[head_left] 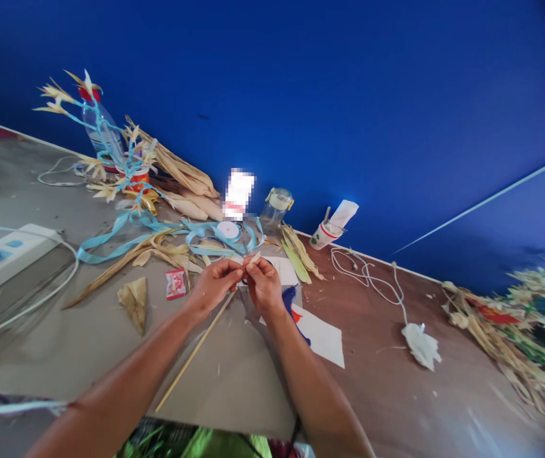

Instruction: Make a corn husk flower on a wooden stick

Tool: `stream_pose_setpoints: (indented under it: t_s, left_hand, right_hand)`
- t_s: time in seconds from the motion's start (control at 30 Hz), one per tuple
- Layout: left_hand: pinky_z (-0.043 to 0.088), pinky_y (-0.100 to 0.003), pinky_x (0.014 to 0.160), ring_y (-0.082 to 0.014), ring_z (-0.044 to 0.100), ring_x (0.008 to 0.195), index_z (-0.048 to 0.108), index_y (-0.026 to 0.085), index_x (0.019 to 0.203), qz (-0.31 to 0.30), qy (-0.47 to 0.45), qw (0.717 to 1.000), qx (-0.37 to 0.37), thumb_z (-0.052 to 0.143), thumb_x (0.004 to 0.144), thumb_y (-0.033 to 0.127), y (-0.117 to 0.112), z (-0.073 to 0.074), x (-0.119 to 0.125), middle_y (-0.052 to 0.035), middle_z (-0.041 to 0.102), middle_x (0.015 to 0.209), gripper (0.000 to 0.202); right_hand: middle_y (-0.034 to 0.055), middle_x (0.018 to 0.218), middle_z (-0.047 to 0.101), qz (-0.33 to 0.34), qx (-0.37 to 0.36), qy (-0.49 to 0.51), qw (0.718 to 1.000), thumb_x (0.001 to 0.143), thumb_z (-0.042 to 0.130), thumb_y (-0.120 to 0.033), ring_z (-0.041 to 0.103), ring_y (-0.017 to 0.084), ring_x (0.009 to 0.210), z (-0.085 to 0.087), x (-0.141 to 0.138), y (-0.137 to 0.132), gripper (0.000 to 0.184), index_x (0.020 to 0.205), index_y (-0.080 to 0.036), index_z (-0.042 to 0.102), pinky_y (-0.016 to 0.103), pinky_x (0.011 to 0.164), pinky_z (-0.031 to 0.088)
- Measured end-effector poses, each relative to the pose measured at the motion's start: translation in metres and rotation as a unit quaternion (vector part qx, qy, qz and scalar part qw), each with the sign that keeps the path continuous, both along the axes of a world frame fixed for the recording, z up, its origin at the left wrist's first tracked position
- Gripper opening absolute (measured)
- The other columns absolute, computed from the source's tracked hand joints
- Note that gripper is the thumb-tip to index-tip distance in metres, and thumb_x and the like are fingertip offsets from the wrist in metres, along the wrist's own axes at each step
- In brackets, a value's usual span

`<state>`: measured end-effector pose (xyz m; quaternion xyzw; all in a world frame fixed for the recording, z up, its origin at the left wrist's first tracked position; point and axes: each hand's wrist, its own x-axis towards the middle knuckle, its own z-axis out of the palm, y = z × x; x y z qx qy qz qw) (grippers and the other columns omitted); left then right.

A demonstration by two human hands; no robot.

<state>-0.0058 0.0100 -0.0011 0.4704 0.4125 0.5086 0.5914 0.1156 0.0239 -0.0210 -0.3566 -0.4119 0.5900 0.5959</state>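
Note:
My left hand [215, 284] and my right hand [265, 286] meet fingertip to fingertip over the table, both in a pinch. A small pale strip of corn husk [255, 257] sticks up from my right fingers. What the left fingertips grip is too small to make out. Below the left hand runs a thin straw-coloured stick [196, 353], slanting toward the table's front edge; I cannot tell whether it touches the hand. Light blue ribbon [105, 245] with a white spool [229, 230] lies behind the hands. A folded dry husk [133, 302] and a red packet [175, 284] are to the left.
Husk flowers on blue stems [131, 168] stand at back left beside a plastic bottle [100, 130] and dry corn husks [181, 168]. Along the wall are a lit screen [239, 193], a lidded jar [276, 207] and a paper cup [324, 235]. A power strip [14, 257] lies left, white paper [324, 337] right.

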Motion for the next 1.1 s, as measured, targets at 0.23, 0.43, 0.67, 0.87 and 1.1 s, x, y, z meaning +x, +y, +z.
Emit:
stream_pose_setpoints:
  t_s: [0.23, 0.43, 0.67, 0.87, 1.1]
  left_hand:
    - [0.035, -0.022, 0.050, -0.0087, 0.047, 0.049, 0.064, 0.015, 0.067, -0.012, -0.006, 1.000, 0.000, 0.069, 0.066, 0.033, -0.0005, 0.0023, 0.0019, 0.0028, 0.056, 0.056, 0.019]
    - [0.036, -0.023, 0.050, -0.0089, 0.048, 0.049, 0.065, 0.015, 0.068, -0.008, -0.004, 1.000, 0.002, 0.069, 0.066, 0.033, 0.0007, -0.0005, 0.0013, 0.0032, 0.055, 0.056, 0.019]
    - [0.035, -0.022, 0.050, -0.0089, 0.048, 0.050, 0.064, 0.015, 0.070, -0.008, -0.004, 1.000, -0.001, 0.069, 0.067, 0.034, 0.0003, -0.0016, 0.0003, 0.0025, 0.057, 0.058, 0.020]
    - [0.035, -0.022, 0.050, -0.0088, 0.047, 0.049, 0.063, 0.014, 0.071, -0.020, 0.009, 1.000, 0.004, 0.065, 0.070, 0.035, -0.0002, 0.0012, -0.0008, 0.0028, 0.054, 0.058, 0.021]
    - [0.028, -0.022, 0.044, -0.0078, 0.039, 0.045, 0.059, 0.016, 0.066, 0.010, 0.054, 0.998, 0.017, 0.061, 0.072, 0.035, -0.0007, -0.0012, -0.0001, 0.0044, 0.048, 0.054, 0.020]
  right_hand:
    - [-0.0030, 0.072, 0.051, 0.012, 0.009, 0.047, 0.999, 0.061, 0.076, -0.027, 0.044, 0.010, 0.064, 0.0061, -0.0020, -0.0019, 0.026, 0.060, -0.020, 0.051, 0.023, 0.059, 0.039]
    - [-0.0033, 0.070, 0.054, 0.020, 0.000, 0.067, 0.998, 0.059, 0.077, -0.025, 0.044, 0.009, 0.062, 0.0072, -0.0005, -0.0006, 0.021, 0.060, -0.019, 0.056, 0.023, 0.059, 0.038]
    - [-0.0035, 0.065, 0.057, 0.027, -0.007, 0.072, 0.997, 0.063, 0.076, -0.027, 0.045, 0.008, 0.056, 0.0033, 0.0017, 0.0020, 0.014, 0.067, -0.019, 0.066, 0.022, 0.057, 0.039]
    - [-0.0027, 0.068, 0.060, 0.013, -0.020, 0.079, 0.997, 0.061, 0.076, -0.027, 0.048, 0.008, 0.056, 0.0031, 0.0014, 0.0016, 0.016, 0.065, -0.018, 0.064, 0.023, 0.057, 0.039]
    - [-0.0037, 0.065, 0.056, 0.021, -0.011, 0.094, 0.995, 0.062, 0.075, -0.026, 0.045, 0.008, 0.057, 0.0054, -0.0037, -0.0021, 0.020, 0.059, -0.018, 0.058, 0.024, 0.059, 0.039]
